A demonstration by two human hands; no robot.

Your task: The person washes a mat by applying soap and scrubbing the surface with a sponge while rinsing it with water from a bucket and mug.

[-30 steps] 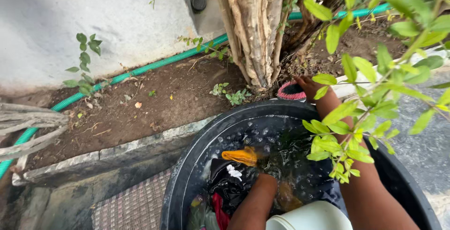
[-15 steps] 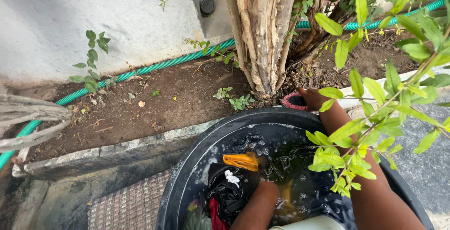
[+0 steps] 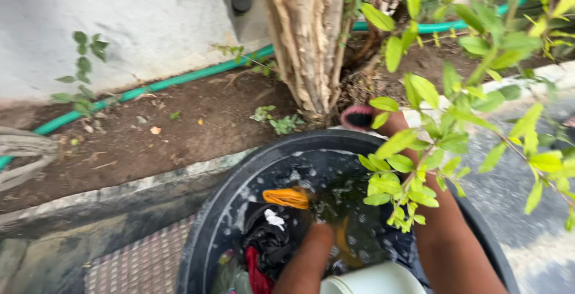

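Far to my left a ribbed green hose (image 3: 150, 85) runs along the foot of a rough pale wall (image 3: 90, 6), above a strip of crumbly brown soil (image 3: 179, 126) edged by a worn stone curb (image 3: 120, 189), with a woven mat (image 3: 144, 264) lying below it. Next comes the round black tub (image 3: 206, 234), smooth plastic, full of dark soapy water dotted with bubbles. In it lies soaked laundry: a black cloth (image 3: 269, 240) with a white patch, a red piece (image 3: 256, 273) at the near edge, and an orange cloth (image 3: 287, 198) floating just past my left hand (image 3: 314, 237). That hand is plunged into the water among the clothes, and I cannot tell whether its fingers are closed on anything, since the suds hide them. To work the wash well I judge it best to keep the pieces under the surface and knead them against each other, not against the tub wall. A white bucket (image 3: 371, 279) rim shows at the bottom. Behind the tub stands a flaky, fibrous tree trunk (image 3: 305, 36). My right hand (image 3: 389, 123) reaches over the far rim to a small pink and black brush (image 3: 358, 116); a leafy green branch (image 3: 431, 150) blocks the view, so I cannot tell if it grips it.
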